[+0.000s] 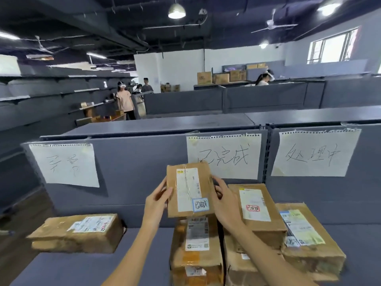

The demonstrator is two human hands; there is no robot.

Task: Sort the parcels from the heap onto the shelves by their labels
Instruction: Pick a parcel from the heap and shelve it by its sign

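Note:
I hold a small brown cardboard parcel [189, 190] upright in front of me, its white shipping label and a blue-edged handwritten sticker facing me. My left hand [156, 201] grips its left edge and my right hand [225, 201] grips its right edge. It hovers above a taller parcel [195, 250] on the grey shelf [86, 267], just below the middle handwritten paper sign [223, 156]. To the right lie a parcel with a red stamp [256, 209] and one with a green label [305, 236]. At the left sits a flat parcel [78, 232].
Three paper signs hang on the grey back panel: a left sign [66, 164], the middle one and a right sign [315, 153]. Grey shelving rows stretch behind. Several people [124, 100] stand far off among shelves holding boxes [222, 77].

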